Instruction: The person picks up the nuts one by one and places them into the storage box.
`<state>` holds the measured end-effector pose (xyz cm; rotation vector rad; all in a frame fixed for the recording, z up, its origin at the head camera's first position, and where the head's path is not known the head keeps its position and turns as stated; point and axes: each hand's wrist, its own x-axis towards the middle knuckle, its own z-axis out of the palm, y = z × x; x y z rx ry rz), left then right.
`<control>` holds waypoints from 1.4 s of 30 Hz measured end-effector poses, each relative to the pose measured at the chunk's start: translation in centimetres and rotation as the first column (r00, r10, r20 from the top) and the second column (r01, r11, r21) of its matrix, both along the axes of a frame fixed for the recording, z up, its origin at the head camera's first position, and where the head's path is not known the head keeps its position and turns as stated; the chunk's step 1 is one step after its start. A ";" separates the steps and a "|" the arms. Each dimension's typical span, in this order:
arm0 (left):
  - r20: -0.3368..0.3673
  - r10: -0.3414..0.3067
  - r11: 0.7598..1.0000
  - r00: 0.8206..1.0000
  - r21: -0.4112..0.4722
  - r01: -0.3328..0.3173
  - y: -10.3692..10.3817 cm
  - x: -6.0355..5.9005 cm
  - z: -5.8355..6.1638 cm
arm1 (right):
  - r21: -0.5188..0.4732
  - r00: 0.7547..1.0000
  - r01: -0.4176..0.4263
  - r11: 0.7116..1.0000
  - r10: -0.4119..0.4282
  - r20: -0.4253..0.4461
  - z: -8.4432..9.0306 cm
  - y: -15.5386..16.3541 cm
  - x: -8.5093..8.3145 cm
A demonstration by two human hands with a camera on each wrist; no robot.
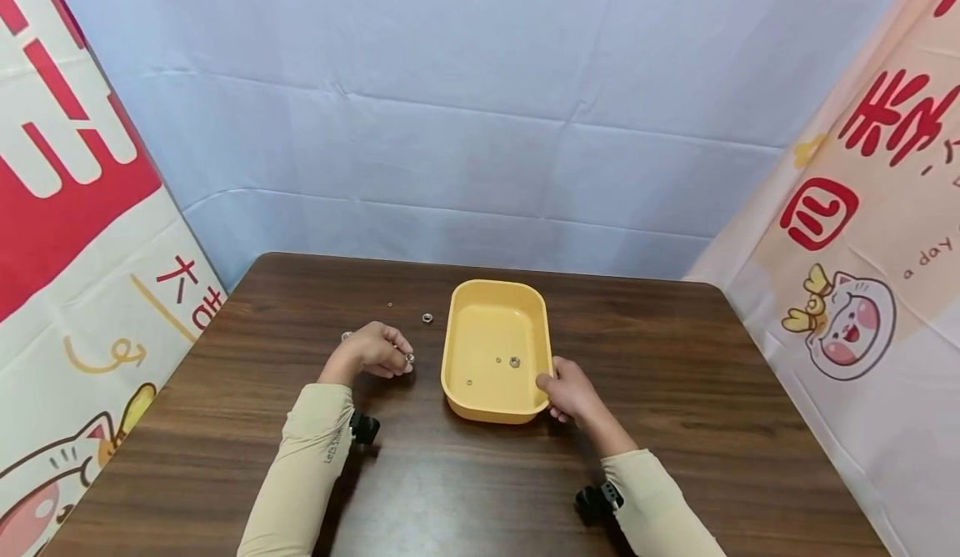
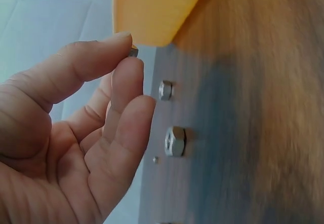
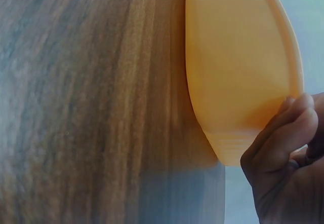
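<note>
Between thumb and forefinger my left hand (image 1: 377, 350) pinches a small metal nut (image 1: 409, 358), held above the table left of the yellow tray (image 1: 497, 414). In the left wrist view only a sliver of that nut (image 2: 133, 51) shows between the fingertips. My right hand (image 1: 572, 391) grips the near right corner of the tray, thumb over the rim and fingers outside. Inside the tray lie a larger hex nut (image 1: 514, 362) and two smaller nuts, one near the middle (image 1: 498, 360) and another toward the front left (image 1: 469, 383).
On the dark wooden table (image 1: 675, 357), a nut (image 1: 427, 318) lies left of the tray, with a tiny one (image 1: 390, 305) behind it. Another nut (image 1: 346, 336) is partly hidden by the left hand. A pale blue cloth (image 1: 480, 123) hangs behind the table; printed banners stand at both sides.
</note>
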<state>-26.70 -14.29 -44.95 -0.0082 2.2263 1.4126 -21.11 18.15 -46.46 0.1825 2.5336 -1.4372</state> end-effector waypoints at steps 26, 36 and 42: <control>-0.031 -0.067 0.998 0.997 -0.008 0.067 3.7 -1.1 2.1 | -0.012 1.000 0.012 1.000 -0.012 0.004 -0.2 0.1 -0.1; -0.061 -0.087 0.996 0.994 -0.014 0.087 4.7 -1.1 3.2 | -0.017 1.000 0.004 1.000 -0.004 0.012 -0.2 0.1 -0.2; -0.065 -0.085 0.996 0.994 -0.023 0.084 5.4 -1.3 3.5 | -0.009 1.000 0.003 1.000 -0.003 0.013 -0.3 0.1 -0.2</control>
